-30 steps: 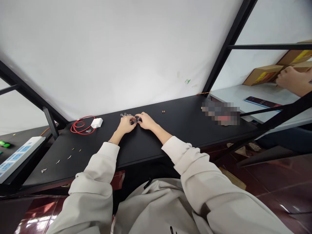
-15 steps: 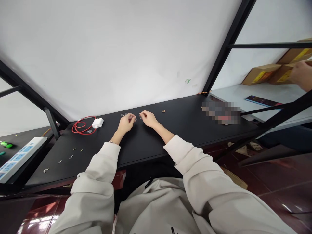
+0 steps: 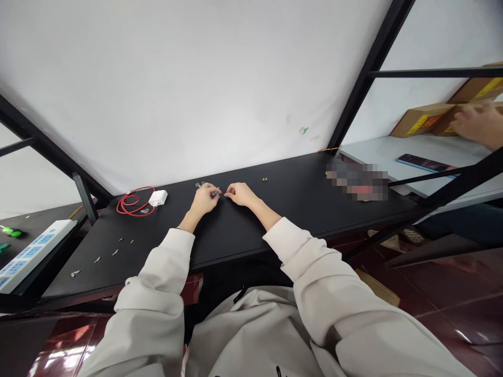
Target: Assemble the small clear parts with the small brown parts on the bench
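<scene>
Fingers of the left hand (image 3: 205, 199) pinch a small clear piece (image 3: 216, 194) over the bench (image 3: 231, 228); whether the nearby right hand (image 3: 241, 194) grips anything is unclear.

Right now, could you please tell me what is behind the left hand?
Behind the left hand, small clear pieces show on the black table, near the wall. Whatever the hand itself covers cannot be seen.
</scene>
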Tool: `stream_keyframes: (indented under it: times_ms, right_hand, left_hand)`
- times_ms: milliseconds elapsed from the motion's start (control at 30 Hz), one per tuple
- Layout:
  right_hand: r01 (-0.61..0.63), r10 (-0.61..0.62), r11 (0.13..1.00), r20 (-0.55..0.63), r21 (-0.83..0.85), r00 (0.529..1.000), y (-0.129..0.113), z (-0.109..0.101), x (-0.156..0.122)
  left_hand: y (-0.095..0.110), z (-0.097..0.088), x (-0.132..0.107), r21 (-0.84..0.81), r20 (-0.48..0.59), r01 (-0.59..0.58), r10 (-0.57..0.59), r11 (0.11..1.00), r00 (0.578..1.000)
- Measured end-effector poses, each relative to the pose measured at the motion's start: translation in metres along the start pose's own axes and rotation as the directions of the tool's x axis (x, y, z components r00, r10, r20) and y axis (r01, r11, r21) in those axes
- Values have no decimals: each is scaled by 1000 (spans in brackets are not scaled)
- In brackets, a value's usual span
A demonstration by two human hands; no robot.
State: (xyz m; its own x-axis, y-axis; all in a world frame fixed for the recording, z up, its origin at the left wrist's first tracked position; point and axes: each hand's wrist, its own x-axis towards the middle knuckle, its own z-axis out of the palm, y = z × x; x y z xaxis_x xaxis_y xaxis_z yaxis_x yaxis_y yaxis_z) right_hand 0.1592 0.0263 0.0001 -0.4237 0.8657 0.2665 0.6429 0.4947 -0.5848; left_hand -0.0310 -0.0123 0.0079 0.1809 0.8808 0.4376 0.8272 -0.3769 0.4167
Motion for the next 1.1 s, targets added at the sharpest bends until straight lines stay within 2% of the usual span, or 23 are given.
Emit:
stream_keyframes:
  times_ms: [200, 433, 600, 767, 1100]
  right_hand:
    - [-18, 18, 1000, 20, 25, 1000, 0, 0, 0]
    - [-41, 42, 999, -30, 20, 999, -1, 1, 0]
    - [-145, 144, 989, -15, -24, 989, 0, 0, 3]
    - [-127, 126, 990, 17, 57, 992, -1, -2, 2]
    - [-100, 98, 992, 29, 82, 995, -5, -2, -1]
  left_hand:
    - [-1, 0, 0, -86, 24, -11, 13, 996, 1000]
    - [-1, 6, 0, -49, 25, -59, 60, 997, 998]
    - [2, 8, -1, -100, 38, -24, 28, 995, 999]
    - [0, 7, -1, -133, 70, -13, 22, 991, 997]
    - [-3, 13, 1, -202, 25, -33, 39, 979, 999]
